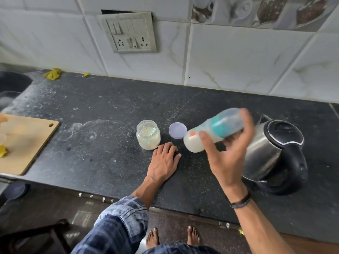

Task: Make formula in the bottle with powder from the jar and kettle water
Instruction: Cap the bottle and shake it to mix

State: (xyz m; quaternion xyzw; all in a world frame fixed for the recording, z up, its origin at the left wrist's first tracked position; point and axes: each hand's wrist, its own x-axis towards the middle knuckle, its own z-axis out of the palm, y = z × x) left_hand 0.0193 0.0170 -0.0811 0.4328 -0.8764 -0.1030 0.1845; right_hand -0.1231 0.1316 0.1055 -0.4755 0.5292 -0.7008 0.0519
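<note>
Right hand (227, 153) grip: clamped on the bottle (216, 128), with the thumb across its near side and the fingers curled over the far side by the teal collar. The bottle is held clear of the worktop (110, 107), in front of the kettle (271, 149) at the right. It is tilted, capped end raised to the far right and base low to the left. White liquid lies in the base end. Bottle and fingers are blurred, so it cannot be told whether the collar is fully screwed down.

Left hand (163, 160): fingers straight, palm flat on the worktop, holding nothing, just on the near side of the jar (148, 134). The jar stands upright and open, part filled with pale powder, and what appears to be a scoop stands inside it. Its lid (177, 130) lies flat on the worktop between jar and bottle. A chopping board (23, 143) sits well apart at the left.

Assessment: powder and water appear to be in, and the step in hand is judged to be mixing by shaking. To do it well:
- Hold the grip firm round the collar so the top cannot work loose.
- Make short swings, clear of the kettle body, which may be hot.
- Stay clear of the open jar, so no drops reach the powder.
- Shake until no lumps show against the bottle wall.

The jar is not yet closed.
</note>
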